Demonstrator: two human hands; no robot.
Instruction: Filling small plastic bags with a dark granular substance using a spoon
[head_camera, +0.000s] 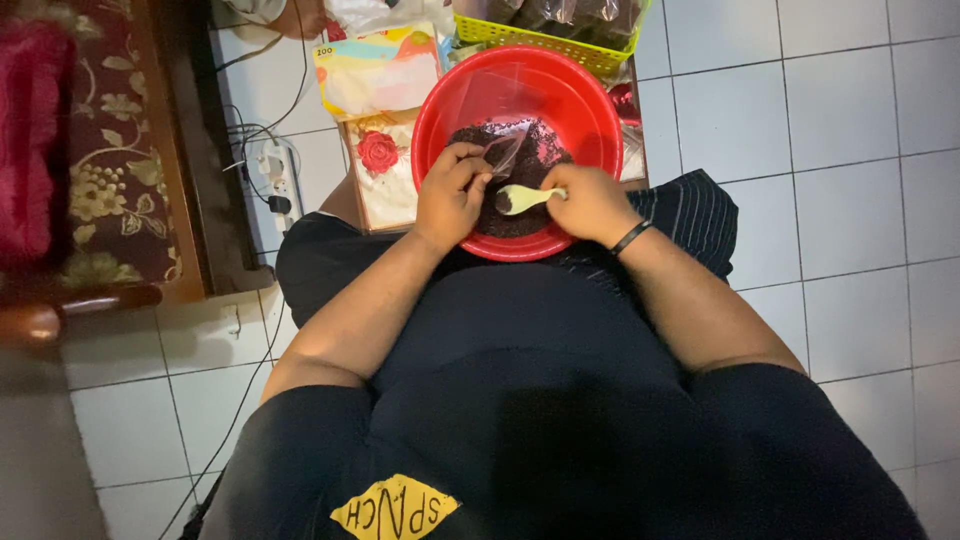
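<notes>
Both hands inside red basin (436, 118) rim.

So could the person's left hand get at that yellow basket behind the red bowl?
Probably yes, with a stretch: the left hand holds a small clear bag over the red bowl, and the yellow basket lies just beyond its far rim, nothing blocking.
</notes>
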